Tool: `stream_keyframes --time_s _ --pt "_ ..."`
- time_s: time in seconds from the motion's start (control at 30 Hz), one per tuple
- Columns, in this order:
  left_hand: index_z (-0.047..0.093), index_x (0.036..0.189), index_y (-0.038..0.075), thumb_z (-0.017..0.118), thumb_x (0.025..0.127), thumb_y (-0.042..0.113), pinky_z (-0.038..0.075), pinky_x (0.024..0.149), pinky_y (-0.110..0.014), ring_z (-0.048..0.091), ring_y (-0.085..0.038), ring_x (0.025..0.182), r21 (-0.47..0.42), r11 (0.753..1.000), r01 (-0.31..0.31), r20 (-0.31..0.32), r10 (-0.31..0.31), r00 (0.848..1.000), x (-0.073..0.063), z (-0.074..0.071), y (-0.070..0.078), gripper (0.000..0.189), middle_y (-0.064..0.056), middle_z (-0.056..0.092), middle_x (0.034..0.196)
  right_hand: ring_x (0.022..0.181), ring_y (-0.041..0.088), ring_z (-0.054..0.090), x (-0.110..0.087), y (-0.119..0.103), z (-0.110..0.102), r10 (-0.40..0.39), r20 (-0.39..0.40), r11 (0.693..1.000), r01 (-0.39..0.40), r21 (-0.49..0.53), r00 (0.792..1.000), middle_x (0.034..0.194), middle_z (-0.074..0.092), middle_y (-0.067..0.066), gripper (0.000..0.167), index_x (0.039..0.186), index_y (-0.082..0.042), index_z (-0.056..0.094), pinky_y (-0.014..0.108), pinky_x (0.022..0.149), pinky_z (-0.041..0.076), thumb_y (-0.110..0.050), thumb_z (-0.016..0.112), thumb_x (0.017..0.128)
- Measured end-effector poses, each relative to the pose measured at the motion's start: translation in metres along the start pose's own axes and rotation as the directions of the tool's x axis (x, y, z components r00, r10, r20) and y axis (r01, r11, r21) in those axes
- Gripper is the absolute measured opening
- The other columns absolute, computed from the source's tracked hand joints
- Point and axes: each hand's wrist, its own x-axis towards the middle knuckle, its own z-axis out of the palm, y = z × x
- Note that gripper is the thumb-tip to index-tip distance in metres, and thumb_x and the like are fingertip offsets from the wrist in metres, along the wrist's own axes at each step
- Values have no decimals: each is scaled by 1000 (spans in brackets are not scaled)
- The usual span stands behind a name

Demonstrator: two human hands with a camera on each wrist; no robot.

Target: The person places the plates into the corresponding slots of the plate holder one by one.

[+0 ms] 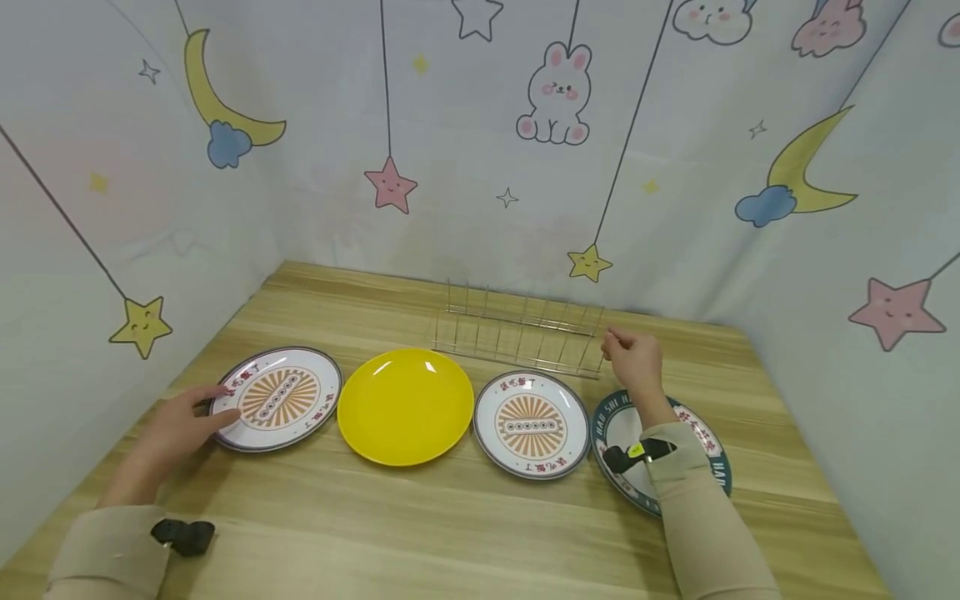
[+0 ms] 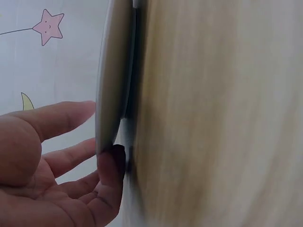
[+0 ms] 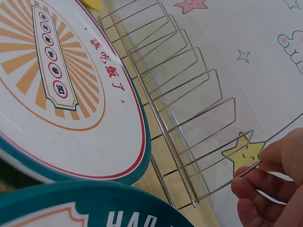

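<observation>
Beige sleeves (image 1: 708, 525) lie nearest; the left hand (image 1: 174, 427) grips the leftmost plate (image 1: 281, 396) by its rim, the right hand (image 1: 633, 362) pinches the right end of the wire rack (image 1: 517, 361), far back on the table (image 1: 360, 542).

Red "該吃飯了" on leftmost white plate (image 1: 277, 398), same on second white plate (image 1: 532, 426), "HAO SHI" on teal-rimmed plate (image 1: 622, 432)

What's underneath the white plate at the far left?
In the left wrist view, the left hand has a finger tucked under the rim of the plate, with the wooden table below. Whatever lies beneath its middle is covered.
</observation>
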Motion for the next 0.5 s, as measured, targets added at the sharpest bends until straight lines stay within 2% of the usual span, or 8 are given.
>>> stream_keyframes --time_s 0.23,0.37,0.5 --pt "40 140 -12 63 96 23 21 105 -72 20 -62 132 -46 998 42 -18 -43 999 2 0 4 61 -45 23 144 95 33 69 1 0 2 -4 -17 1000 4 -1 1000 103 71 21 31 125 -2 67 14 57 47 -19 58 100" --pt "41 140 -12 60 97 18 26 103 -71 26 -60 129 -42 998 43 -19 -44 999 -1 -1 9 56 -46 28 140 94 32 68 3 3 2 9 -21 1000 -9 5 1000 104 71 20 32 126 -2 66 15 56 47 -20 57 100" --pt "42 140 -12 55 99 18 34 97 -68 35 -56 122 -13 999 36 -54 -37 998 -5 -4 18 52 -45 37 134 96 32 67 4 5 3 12 -22 1000 -12 8 1000 105 71 19 33 127 -2 65 14 56 47 -20 57 101"
